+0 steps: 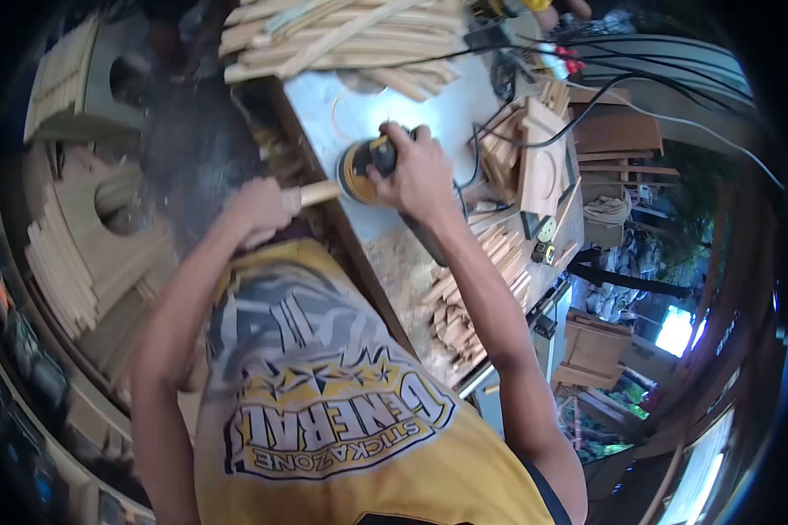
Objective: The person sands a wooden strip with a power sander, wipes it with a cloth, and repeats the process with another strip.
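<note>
Beyond my right fingers (397, 136), curled round a sander (355, 171), wood strips (350, 42) crowd the workshop bench (310, 103); my left hand (261, 208) clasps a stick (320, 192).

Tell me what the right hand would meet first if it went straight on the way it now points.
Across the bench top, the right hand, holding a sander, would probably meet the stacked wood strips first; depth is unclear.

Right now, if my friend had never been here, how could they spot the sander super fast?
Find the big bench with the pile of sticks on it. Near the bench's edge, look for the right hand, which holds the sander. It's chunky, rounded, yellow and black, unlike the pale, straight stick beside it in the left hand.
</note>
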A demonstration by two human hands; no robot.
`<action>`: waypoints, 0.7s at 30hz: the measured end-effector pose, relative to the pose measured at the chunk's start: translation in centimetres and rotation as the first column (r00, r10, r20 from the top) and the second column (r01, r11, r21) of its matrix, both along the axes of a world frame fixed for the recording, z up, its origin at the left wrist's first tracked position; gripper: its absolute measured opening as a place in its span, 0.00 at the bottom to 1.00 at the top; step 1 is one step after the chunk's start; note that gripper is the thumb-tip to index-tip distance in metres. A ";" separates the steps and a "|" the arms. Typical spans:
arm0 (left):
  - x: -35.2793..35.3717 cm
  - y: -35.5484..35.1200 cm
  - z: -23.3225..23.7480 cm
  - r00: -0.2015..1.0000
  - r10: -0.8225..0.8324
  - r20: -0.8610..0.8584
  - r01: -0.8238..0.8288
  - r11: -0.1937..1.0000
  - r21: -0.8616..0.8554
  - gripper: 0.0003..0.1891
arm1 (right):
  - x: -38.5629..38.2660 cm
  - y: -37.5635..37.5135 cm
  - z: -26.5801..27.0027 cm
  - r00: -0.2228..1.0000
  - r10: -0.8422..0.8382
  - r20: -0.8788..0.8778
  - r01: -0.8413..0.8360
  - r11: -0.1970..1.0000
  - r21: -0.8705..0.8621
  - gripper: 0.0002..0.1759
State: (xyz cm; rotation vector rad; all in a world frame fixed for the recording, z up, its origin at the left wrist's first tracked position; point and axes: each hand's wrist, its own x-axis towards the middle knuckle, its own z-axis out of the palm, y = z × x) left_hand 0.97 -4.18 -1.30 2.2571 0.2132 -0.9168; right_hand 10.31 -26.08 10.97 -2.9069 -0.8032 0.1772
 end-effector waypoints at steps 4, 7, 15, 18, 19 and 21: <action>-1.1 -0.8 0.4 0.991 -0.002 0.131 -0.015 0.991 0.133 0.23 | 0.1 -0.8 -0.5 0.996 -0.079 -0.051 0.078 0.997 -0.029 0.33; -0.8 -1.5 1.2 0.997 -0.007 0.077 -0.005 0.988 0.152 0.19 | -2.1 0.3 -1.0 1.000 0.019 0.004 -0.019 1.000 0.015 0.36; -1.6 -1.1 2.3 1.000 0.006 -0.009 -0.004 0.978 0.211 0.22 | -2.0 -1.6 0.0 1.000 0.002 0.010 -0.002 0.998 0.060 0.36; -2.0 -0.8 2.2 1.000 0.014 -0.004 -0.013 0.973 0.229 0.25 | -0.8 -3.9 0.1 0.991 -0.129 0.024 0.128 0.991 0.031 0.33; -2.1 -0.7 2.2 1.000 0.008 0.001 -0.008 0.971 0.240 0.27 | -0.6 -3.9 -0.2 0.991 -0.135 0.024 0.134 0.990 0.035 0.33; -1.9 -1.4 2.0 1.000 -0.017 -0.004 0.018 0.970 0.241 0.27 | -0.9 -4.2 0.0 0.987 -0.154 0.042 0.153 0.988 0.035 0.33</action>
